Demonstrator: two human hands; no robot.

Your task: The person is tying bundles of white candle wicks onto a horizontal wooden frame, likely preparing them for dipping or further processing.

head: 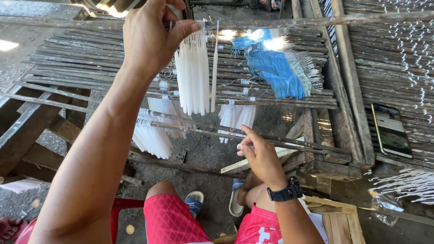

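My left hand (151, 38) is raised and pinches the top of a bunch of thin white candles (193, 72) that hang by their wicks in front of a rack of wooden sticks (90, 58). One single candle (214, 68) hangs just to the right of the bunch. My right hand (257, 156) is lower, with fingers pinched together on something small near a thin stick, below another hanging cluster of white candles (237, 117). More candles (151, 135) hang at the lower left.
A blue and white frayed cloth (280, 68) lies on the sticks. A phone (391, 131) rests on the right rack. White wax drips (407, 183) cover the right sticks. Dark ground (199, 156), my red shorts and sandals are below.
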